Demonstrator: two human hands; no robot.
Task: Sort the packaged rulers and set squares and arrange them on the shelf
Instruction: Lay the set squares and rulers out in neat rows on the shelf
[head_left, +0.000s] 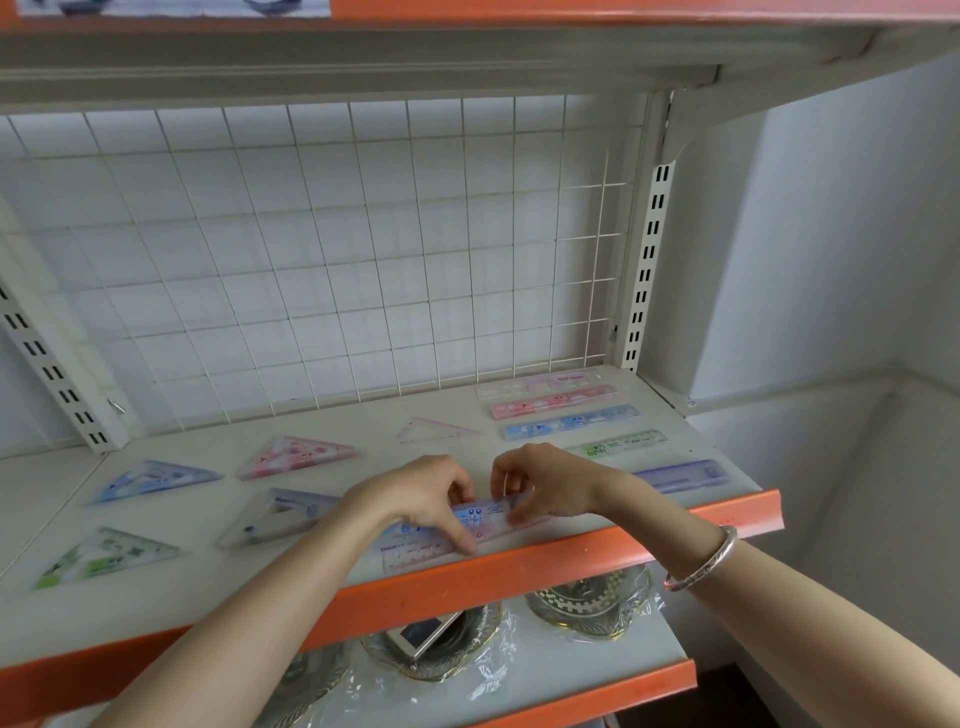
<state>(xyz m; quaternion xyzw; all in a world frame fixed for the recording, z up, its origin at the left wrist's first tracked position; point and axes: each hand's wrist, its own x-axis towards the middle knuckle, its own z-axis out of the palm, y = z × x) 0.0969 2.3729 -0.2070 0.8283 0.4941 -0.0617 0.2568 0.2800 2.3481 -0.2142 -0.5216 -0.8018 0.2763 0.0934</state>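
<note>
Wall (831, 234): plain, pale bluish-white.
Wire grid (337, 249): white backing panel.
Slotted upright (647, 260): cream metal.
Floor (737, 699): possibly dark, barely visible.

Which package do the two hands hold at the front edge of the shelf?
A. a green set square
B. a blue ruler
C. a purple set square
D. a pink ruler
B: the left hand and the right hand both grip the blue ruler near the front edge of the shelf, while the green set square lies untouched at the left.
</note>
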